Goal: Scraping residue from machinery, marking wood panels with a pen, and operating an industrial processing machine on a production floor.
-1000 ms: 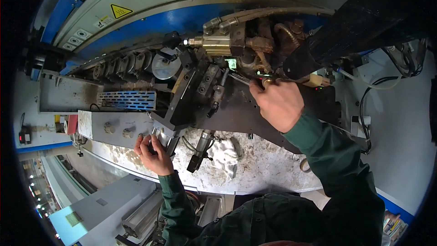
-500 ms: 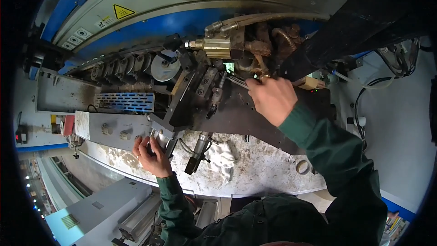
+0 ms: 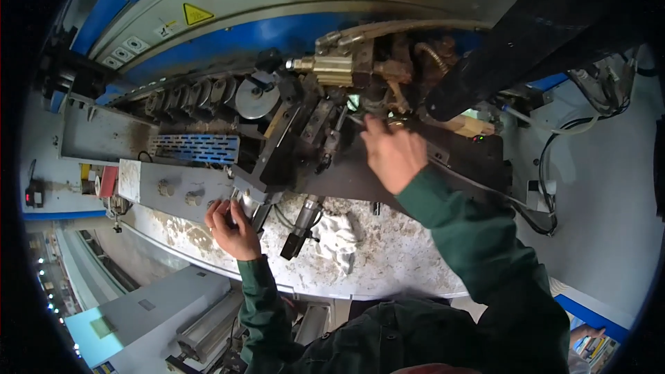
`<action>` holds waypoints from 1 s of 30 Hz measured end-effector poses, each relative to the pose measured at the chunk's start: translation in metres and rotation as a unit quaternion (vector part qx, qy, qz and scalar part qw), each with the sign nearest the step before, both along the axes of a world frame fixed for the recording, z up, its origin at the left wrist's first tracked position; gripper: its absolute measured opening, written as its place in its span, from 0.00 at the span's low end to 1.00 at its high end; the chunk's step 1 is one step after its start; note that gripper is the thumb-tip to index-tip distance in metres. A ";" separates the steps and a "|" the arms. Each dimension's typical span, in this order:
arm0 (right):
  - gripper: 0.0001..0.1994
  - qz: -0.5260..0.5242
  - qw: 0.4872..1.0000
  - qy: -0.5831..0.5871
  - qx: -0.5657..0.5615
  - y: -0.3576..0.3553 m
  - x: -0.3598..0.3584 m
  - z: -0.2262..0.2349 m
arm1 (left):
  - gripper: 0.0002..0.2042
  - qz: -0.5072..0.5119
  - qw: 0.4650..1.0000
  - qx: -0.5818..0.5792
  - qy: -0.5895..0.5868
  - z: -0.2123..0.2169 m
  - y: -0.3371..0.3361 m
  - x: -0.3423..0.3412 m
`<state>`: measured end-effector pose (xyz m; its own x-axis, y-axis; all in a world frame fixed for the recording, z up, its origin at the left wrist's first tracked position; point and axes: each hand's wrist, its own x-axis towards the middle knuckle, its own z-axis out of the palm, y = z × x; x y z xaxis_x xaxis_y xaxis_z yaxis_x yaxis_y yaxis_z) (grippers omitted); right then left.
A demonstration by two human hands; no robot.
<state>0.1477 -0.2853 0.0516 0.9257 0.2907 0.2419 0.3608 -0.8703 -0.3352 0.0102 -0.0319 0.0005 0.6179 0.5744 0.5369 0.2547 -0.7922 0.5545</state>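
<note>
My left hand (image 3: 237, 233) is at the front end of a metal slide bracket (image 3: 251, 187), its fingers bent and the thumb against a small metal part. What the fingers hold there is partly hidden. Over the dark machine plate (image 3: 325, 181), my right hand (image 3: 396, 155) is closed, fingertips pinched at a thin metal rod (image 3: 356, 120) whose far end points toward a small bright opening (image 3: 353, 102). Left of that hand stands a slim metal fitting with a black knob (image 3: 331, 142). Beyond it sits a brass-coloured cylinder (image 3: 332, 69).
A round metal disc (image 3: 255, 99) and a row of rollers (image 3: 197, 99) lie at the back left, near a blue slotted plate (image 3: 197, 148). A thick black hose (image 3: 512, 48) hangs at the right. A white cloth (image 3: 337, 235) rests on the stained bench. Another person's hand (image 3: 587, 332) shows lower right.
My right hand has shifted a little left, and less of the metal rod shows at its fingertips. My left hand stays at the bracket. The whole view has moved slightly.
</note>
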 end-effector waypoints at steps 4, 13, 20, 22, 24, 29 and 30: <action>0.11 0.001 0.995 -0.058 0.085 -0.034 -0.021 0.021 | 0.06 0.009 1.000 -0.008 0.008 -0.003 -0.002 -0.008; 0.15 -0.045 0.885 0.195 0.420 -0.104 -0.107 0.073 | 0.10 0.039 0.999 0.021 0.029 0.004 -0.003 -0.009; 0.13 -0.088 0.861 0.297 0.403 -0.148 -0.172 0.055 | 0.07 -0.129 0.983 -0.099 -0.089 0.036 -0.099 -0.044; 0.13 -0.076 0.856 0.334 0.387 -0.157 -0.185 0.043 | 0.10 -0.152 0.965 -0.198 -0.086 0.018 -0.139 -0.058; 0.14 -0.047 0.850 0.345 0.395 -0.161 -0.199 0.032 | 0.10 -0.187 0.921 -0.336 -0.066 0.003 -0.166 -0.071; 0.15 0.001 0.843 0.391 0.371 -0.160 -0.219 0.009 | 0.17 -0.135 0.871 -0.471 -0.040 -0.034 -0.190 -0.101; 0.15 0.000 0.841 0.396 0.369 -0.161 -0.222 0.005 | 0.18 -0.121 0.879 -0.459 -0.041 -0.041 -0.193 -0.106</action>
<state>-0.0748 -0.4458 0.0565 0.8818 0.3321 -0.3349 -0.2287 -0.3198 -0.9195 -0.0962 -0.2247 -0.0406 0.7619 0.6468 -0.0351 0.0694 -0.0277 0.9972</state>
